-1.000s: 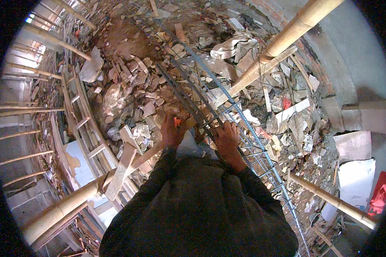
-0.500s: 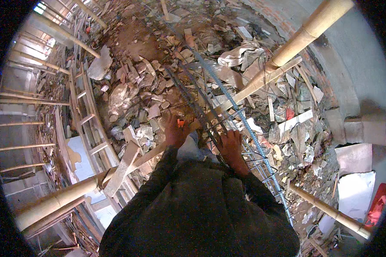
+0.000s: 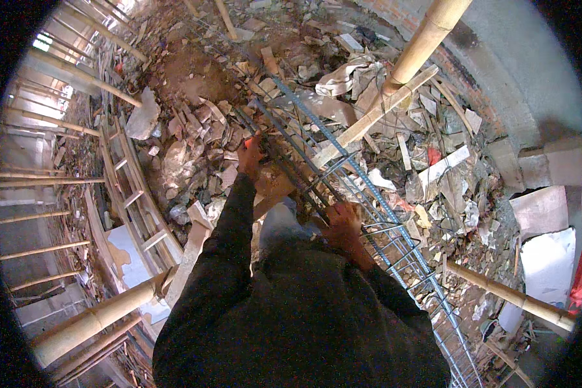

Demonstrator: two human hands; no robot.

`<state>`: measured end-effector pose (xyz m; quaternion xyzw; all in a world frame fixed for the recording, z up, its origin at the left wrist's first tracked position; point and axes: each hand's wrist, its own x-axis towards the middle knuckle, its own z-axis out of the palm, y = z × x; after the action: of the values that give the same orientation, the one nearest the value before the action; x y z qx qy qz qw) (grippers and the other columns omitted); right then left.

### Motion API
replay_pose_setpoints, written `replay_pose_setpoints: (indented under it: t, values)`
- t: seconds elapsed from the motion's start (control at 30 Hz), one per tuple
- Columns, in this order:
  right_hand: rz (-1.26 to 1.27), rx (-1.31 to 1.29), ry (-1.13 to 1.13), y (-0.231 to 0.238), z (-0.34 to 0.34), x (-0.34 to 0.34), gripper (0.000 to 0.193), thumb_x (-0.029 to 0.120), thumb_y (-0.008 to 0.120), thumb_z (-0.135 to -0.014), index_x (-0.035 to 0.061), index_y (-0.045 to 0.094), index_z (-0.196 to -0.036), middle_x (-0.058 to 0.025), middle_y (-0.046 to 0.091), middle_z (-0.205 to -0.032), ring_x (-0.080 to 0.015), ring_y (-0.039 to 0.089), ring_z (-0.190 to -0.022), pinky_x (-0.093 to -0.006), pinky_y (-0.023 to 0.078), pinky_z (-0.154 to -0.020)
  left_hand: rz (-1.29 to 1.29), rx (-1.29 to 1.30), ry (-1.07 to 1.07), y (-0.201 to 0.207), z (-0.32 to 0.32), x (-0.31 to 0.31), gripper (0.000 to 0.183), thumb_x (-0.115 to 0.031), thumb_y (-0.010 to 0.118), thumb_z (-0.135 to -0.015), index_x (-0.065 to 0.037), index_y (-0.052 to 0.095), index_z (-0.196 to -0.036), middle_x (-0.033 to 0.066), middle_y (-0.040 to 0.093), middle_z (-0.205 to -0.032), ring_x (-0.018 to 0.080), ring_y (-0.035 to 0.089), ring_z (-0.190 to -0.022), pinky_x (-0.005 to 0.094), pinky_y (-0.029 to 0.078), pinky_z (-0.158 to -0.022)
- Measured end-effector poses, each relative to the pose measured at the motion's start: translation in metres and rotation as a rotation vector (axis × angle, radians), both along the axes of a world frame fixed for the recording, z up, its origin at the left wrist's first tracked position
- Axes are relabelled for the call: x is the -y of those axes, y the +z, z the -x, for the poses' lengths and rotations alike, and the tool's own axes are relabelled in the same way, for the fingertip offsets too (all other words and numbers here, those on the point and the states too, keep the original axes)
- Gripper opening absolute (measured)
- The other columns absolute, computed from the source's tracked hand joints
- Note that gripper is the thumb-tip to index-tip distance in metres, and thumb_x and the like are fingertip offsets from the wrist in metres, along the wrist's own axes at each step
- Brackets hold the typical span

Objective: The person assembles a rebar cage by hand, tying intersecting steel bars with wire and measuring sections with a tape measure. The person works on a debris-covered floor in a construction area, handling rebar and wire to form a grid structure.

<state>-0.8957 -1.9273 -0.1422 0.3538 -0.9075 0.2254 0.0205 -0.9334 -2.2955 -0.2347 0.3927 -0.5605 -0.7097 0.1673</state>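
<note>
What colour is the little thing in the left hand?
Orange-red, seen in the head view, held at the rebar cage.

The left hand (image 3: 249,157) now reaches farther forward along the rebar cage (image 3: 343,194), arm extended, well apart from the right hand (image 3: 343,220), which remains gripping the bars close to the body.
</note>
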Motion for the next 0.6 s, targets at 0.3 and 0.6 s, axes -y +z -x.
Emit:
replay_pose_setpoints:
  t: [0.3,0.6]
  values:
    - [-0.088,0.083,0.030,0.003,-0.009,-0.001,0.032,0.032,0.078,-0.083,0.0057,0.066,-0.097,-0.0135,0.066,-0.097,-0.0324,0.065,-0.098,-0.0486,0.046,-0.091,0.085,-0.209,-0.031,0.014,-0.005,-0.010,0.028,-0.034,0.080,-0.094,-0.012,0.064,-0.100,-0.0046,0.061,-0.084,0.0070,0.052,-0.067,0.0288,0.042,-0.056]
    - [-0.055,0.000,0.087,-0.005,-0.015,-0.014,0.023,0.021,0.071,-0.086,0.0033,0.062,-0.097,-0.0150,0.066,-0.097,-0.0334,0.064,-0.096,-0.0515,0.044,-0.090,0.129,0.044,-0.183,-0.005,-0.013,-0.001,0.036,-0.044,0.081,-0.092,-0.010,0.068,-0.091,-0.0051,0.059,-0.080,0.0073,0.053,-0.070,0.0281,0.045,-0.064]
